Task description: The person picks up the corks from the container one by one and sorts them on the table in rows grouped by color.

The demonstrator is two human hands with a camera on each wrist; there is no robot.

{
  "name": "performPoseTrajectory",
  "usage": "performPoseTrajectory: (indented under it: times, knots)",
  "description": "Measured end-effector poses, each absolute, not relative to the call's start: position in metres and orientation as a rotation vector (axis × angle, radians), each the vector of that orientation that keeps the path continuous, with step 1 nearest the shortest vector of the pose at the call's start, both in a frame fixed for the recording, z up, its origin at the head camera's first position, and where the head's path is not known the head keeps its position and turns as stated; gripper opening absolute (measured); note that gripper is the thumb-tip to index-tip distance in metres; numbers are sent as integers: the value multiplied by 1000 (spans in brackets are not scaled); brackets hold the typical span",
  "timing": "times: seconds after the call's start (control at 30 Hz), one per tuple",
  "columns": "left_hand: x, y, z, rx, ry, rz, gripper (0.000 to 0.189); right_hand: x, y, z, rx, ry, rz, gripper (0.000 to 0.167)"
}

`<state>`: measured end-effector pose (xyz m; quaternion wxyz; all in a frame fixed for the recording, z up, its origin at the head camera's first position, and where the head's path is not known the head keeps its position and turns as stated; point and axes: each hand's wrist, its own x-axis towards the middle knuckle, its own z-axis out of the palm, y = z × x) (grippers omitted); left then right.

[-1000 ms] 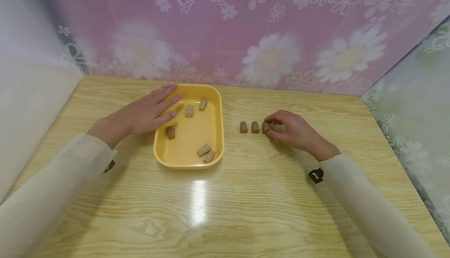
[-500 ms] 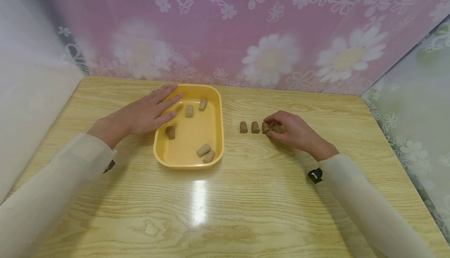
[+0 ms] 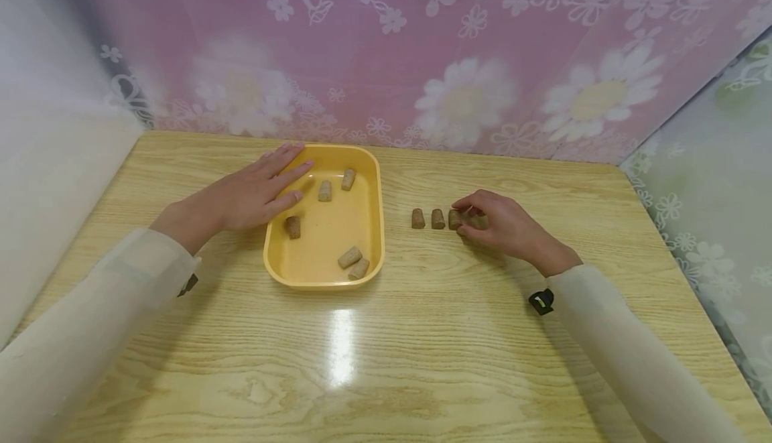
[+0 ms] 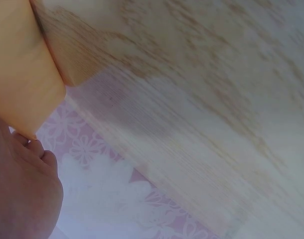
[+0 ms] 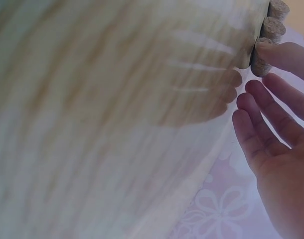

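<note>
With right hand [image 3: 509, 228], pinching an end cork [image 3: 454, 220] between thumb and finger low at the table [image 3: 386, 362], probably to keep it in row with two brown corks [image 3: 437, 219] just left of those fingertips. With left hand [image 3: 250, 195], spreading fingers over the left rim of a yellow tray [image 3: 381, 215], likely to steady it. Inside, right of that hand, can see four pale corks [image 3: 325, 191]; nearer than the thumb, one dark cork [image 3: 292, 227]. Between both hands, blocked by the tray's right wall; beyond them, bounded by flowered cloth [image 3: 362, 61].
</note>
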<state>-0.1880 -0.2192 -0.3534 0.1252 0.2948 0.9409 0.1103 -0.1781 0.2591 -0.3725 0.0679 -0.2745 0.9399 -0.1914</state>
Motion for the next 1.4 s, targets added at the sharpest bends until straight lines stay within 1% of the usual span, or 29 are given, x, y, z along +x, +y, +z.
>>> performPoseTrajectory:
  times: [0.27, 0.5, 0.73, 1.4]
  knots:
    - [-188, -220, -353, 854, 2740, 328, 69, -177, 258, -371, -816, 2833, -565, 39]
    - [-189, -219, -353, 861, 2740, 326, 69, -175, 257, -360, -792, 2862, -620, 42]
    - [-190, -220, -354, 861, 2740, 319, 70, -176, 252, -352, -853, 2886, -708, 40]
    - [-189, -220, -354, 842, 2732, 343, 70, -176, 193, -337, -1068, 2791, -775, 37]
